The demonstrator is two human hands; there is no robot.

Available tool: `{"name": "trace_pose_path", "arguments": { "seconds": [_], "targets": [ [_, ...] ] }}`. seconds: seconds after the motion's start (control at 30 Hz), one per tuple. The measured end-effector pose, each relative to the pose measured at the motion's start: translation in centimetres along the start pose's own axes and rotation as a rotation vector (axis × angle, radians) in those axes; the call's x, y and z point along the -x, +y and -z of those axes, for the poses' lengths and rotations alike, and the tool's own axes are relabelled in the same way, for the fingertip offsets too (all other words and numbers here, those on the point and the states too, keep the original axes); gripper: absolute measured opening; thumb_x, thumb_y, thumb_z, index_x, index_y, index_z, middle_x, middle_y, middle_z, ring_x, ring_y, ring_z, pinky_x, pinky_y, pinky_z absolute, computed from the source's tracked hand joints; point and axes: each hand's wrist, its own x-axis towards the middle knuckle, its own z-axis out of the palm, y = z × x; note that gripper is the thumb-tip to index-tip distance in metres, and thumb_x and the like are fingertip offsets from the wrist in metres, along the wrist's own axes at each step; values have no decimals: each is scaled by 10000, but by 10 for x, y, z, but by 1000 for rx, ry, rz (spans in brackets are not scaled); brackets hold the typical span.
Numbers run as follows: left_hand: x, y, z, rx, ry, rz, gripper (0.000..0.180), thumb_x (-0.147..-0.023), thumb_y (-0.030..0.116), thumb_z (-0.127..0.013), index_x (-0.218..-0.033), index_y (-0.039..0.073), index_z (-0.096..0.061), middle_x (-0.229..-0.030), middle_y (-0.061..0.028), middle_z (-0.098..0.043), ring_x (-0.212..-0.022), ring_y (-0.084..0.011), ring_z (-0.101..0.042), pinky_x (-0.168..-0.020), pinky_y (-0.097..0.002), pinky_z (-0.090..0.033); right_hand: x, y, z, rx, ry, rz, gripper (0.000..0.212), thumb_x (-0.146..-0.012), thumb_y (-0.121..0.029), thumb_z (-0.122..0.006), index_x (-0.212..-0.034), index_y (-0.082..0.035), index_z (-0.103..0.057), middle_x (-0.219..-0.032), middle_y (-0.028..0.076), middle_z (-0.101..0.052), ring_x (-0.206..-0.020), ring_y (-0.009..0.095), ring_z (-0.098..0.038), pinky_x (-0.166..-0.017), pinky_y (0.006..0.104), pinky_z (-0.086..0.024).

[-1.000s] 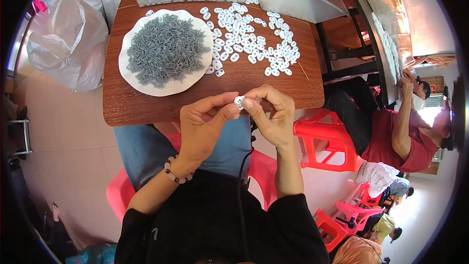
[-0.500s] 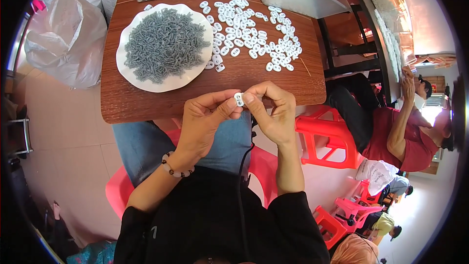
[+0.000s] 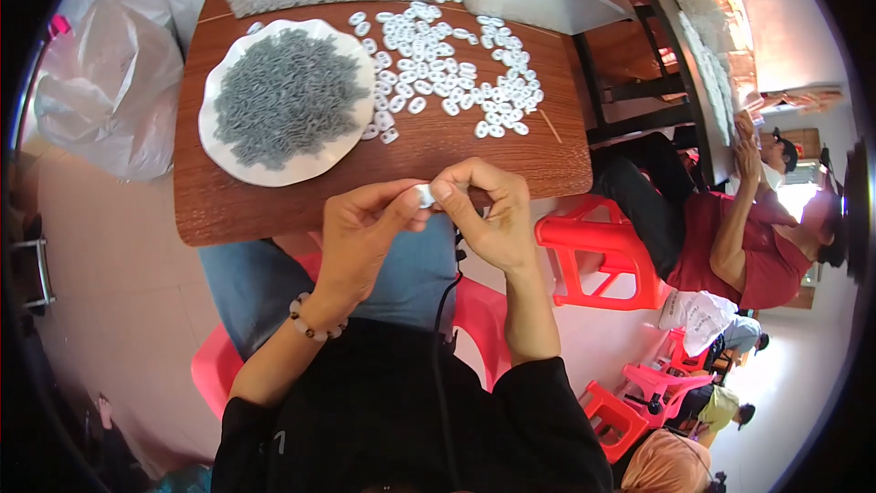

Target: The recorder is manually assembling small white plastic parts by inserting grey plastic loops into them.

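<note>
Just past the near edge of the wooden table (image 3: 392,160), both my hands meet on one small white plastic oval piece (image 3: 424,195). My left hand (image 3: 360,228) pinches it between thumb and fingertips. From the other side, my right hand (image 3: 491,215) grips it with thumb and index finger; the fingertips cover most of it. Beyond my left hand stands a white scalloped plate (image 3: 211,119) heaped with small grey spring-like pieces (image 3: 287,96). Farther back, many loose white two-hole oval pieces (image 3: 433,59) lie scattered over the table.
Translucent bins (image 3: 538,0) of white pieces stand at the table's far edge. A thin stick (image 3: 552,126) lies near its right side. White plastic bags (image 3: 114,82) fill the left. A red stool (image 3: 602,260) and a seated person in red (image 3: 739,251) are at the right.
The white oval piece has turned between my fingers, so its two holes no longer show. The whole view has shifted slightly; both hands keep their pinch.
</note>
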Motion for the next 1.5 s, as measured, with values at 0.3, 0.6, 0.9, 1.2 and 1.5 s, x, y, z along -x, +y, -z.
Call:
{"name": "trace_pose_path", "arguments": {
  "seconds": [0.3,0.6,0.9,1.2,1.5],
  "targets": [
    [-2,4,2,-142,40,-42,207,-925,144,-621,-1031,-31,-650,-909,-78,-680,-756,-113,-630,-655,-224,-516,-45,80,133,793,540,59,174,-890,-160,-632,-906,12,-654,-790,110,-678,-714,172,-640,-675,301,-488],
    [-7,4,5,-94,62,-18,209,-938,140,-600,-1056,-29,-637,-944,-86,-674,-781,-117,-626,-694,-230,-508,-52,74,134,769,498,-142,178,-838,-198,-683,-841,-24,-648,-811,140,-667,-730,278,-657,-651,368,-490],
    [-6,4,3,-28,83,-32,232,-916,130,-636,-1069,-44,-640,-954,-90,-687,-788,-118,-636,-702,-241,-523,-55,98,137,1123,425,71,211,-916,-166,-562,-811,15,-584,-802,200,-635,-799,417,-606,-680,428,-470],
    [-3,8,6,49,77,10,228,-920,122,-618,-1093,-24,-637,-1008,-136,-685,-818,-142,-659,-719,-243,-544,-16,19,46,376,353,118,133,-931,-118,-600,-936,14,-616,-839,15,-636,-796,85,-566,-725,244,-461],
    [0,8,12,83,59,34,228,-922,124,-615,-1094,-24,-640,-965,-122,-694,-794,-135,-660,-706,-244,-545,3,-3,-12,148,123,126,75,-949,-67,-541,-912,-7,-567,-750,-3,-571,-704,38,-501,-641,198,-415]
  ]
}}
